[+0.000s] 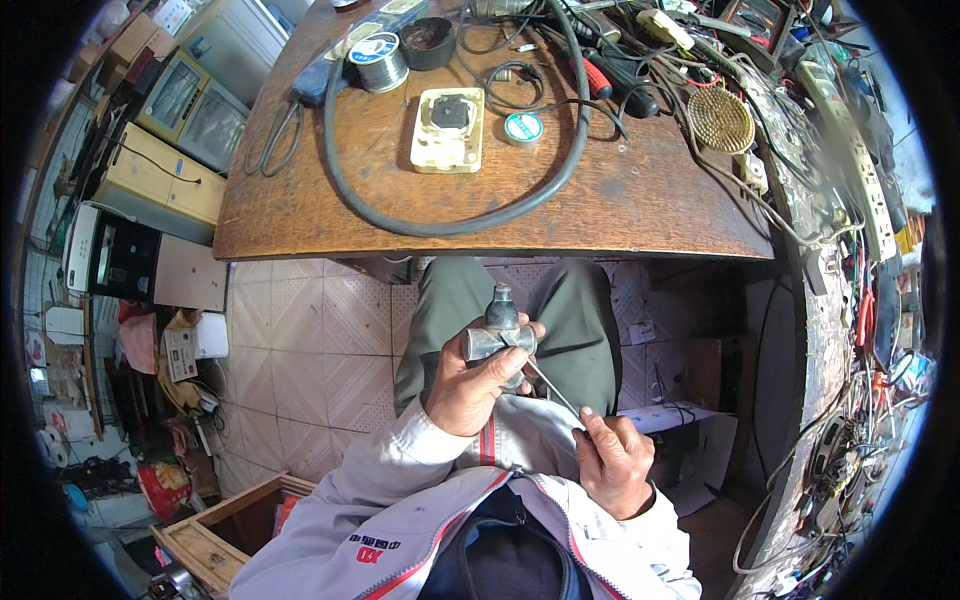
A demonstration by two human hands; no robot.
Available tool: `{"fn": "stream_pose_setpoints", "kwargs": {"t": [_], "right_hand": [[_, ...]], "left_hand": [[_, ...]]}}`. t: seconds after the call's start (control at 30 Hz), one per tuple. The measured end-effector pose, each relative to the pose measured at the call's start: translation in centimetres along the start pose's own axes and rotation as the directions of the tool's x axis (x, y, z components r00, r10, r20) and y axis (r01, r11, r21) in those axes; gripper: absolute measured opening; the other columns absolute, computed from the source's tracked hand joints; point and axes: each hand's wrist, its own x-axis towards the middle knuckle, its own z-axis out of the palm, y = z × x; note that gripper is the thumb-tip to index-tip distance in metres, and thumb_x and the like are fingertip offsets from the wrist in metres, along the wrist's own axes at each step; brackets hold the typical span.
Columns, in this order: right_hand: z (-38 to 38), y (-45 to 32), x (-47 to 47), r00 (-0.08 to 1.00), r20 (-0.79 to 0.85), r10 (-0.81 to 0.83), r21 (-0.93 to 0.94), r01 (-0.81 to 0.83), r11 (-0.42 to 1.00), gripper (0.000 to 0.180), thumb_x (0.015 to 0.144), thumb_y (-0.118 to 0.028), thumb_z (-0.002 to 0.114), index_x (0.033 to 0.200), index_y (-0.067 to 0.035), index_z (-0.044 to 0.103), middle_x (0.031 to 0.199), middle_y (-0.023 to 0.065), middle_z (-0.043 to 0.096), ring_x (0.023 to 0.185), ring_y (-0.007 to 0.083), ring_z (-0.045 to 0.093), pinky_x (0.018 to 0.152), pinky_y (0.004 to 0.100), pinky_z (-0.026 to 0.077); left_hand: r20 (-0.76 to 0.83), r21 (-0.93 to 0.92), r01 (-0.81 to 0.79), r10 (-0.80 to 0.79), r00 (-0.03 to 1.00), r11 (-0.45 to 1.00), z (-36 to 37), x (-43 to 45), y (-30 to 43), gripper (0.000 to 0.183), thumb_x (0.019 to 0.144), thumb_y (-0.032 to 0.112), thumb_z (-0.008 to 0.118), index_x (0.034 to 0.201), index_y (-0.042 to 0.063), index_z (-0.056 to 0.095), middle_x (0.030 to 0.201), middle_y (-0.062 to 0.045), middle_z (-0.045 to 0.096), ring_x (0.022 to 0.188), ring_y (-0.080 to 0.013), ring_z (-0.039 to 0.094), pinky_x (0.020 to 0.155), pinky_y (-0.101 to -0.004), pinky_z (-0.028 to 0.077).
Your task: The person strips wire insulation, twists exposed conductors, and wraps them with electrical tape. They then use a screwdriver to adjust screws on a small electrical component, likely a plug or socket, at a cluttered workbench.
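Above my lap, my left hand grips a metal valve-like fitting. Its wide grey cross-barrel lies sideways, and a dark rounded part with a narrow threaded-looking end points toward the table. The thumb presses across the front of the barrel, while the lower part is partly covered by fingers. In my right hand is a thin metal-shafted tool, probably a screwdriver; its handle is hidden in the fist. The shaft runs up and left to the fitting's right side, where the tip cannot be made out.
Before me stands a wooden table with a looped black hose, solder spool, yellowed plastic tray and small round tin. Tools and cables crowd its right side. A power strip lies farther right; a wooden drawer is lower left.
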Motion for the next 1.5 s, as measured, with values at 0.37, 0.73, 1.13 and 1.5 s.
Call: {"fn": "stream_pose_setpoints", "kwargs": {"t": [0.37,0.73,1.13,1.5], "right_hand": [[1.1,-1.3,0.9,0.996,-0.05,0.078,-0.025,-0.079,0.997,0.044,0.074,0.006,0.078,0.118,0.0,0.072,0.078,0.0121,0.062,0.058,0.0232,0.063,0.051,0.0345,0.05],[-2.0,0.1,0.0,0.997,0.049,0.068,0.056,-0.07,0.996,0.043,0.075,0.006,0.078,0.117,0.003,0.068,0.069,0.013,0.06,0.05,0.0243,0.059,0.048,0.0343,0.047],[-3.2,-1.0,-0.3,0.992,-0.075,0.097,-0.045,-0.1,0.994,0.046,0.075,0.006,0.077,0.12,0.001,0.071,0.069,0.0121,0.058,0.051,0.0225,0.057,0.047,0.0335,0.045],[-3.7,-1.9,-0.3,0.953,-0.267,0.141,-0.099,-0.173,0.98,0.042,0.073,0.006,0.08,0.113,-0.005,0.076,0.074,0.012,0.062,0.056,0.0202,0.061,0.05,0.0293,0.048]], "left_hand": [[0.152,0.261,-0.07,0.031,0.988,0.963,0.8,-0.7,-3.4,0.035,0.098,0.01,0.066,0.131,0.003,0.059,0.122,-0.016,0.068,0.089,-0.0166,0.068,0.071,-0.0305,0.057],[0.128,-0.266,0.068,-0.035,0.991,0.962,-0.9,0.6,-0.6,0.044,0.1,0.024,0.059,0.137,0.002,0.053,0.135,-0.025,0.059,0.093,-0.028,0.07,0.074,-0.0379,0.06],[0.274,-0.039,0.017,-0.005,0.962,0.999,3.8,2.1,1.1,0.04,0.098,0.016,0.064,0.134,0.002,0.055,0.132,-0.023,0.061,0.093,-0.0234,0.07,0.075,-0.0364,0.058],[0.246,-0.069,0.079,-0.06,0.967,0.994,7.2,5.0,0.2,0.041,0.098,0.02,0.067,0.133,0.005,0.055,0.132,-0.021,0.062,0.089,-0.0192,0.069,0.069,-0.0304,0.058]]}}
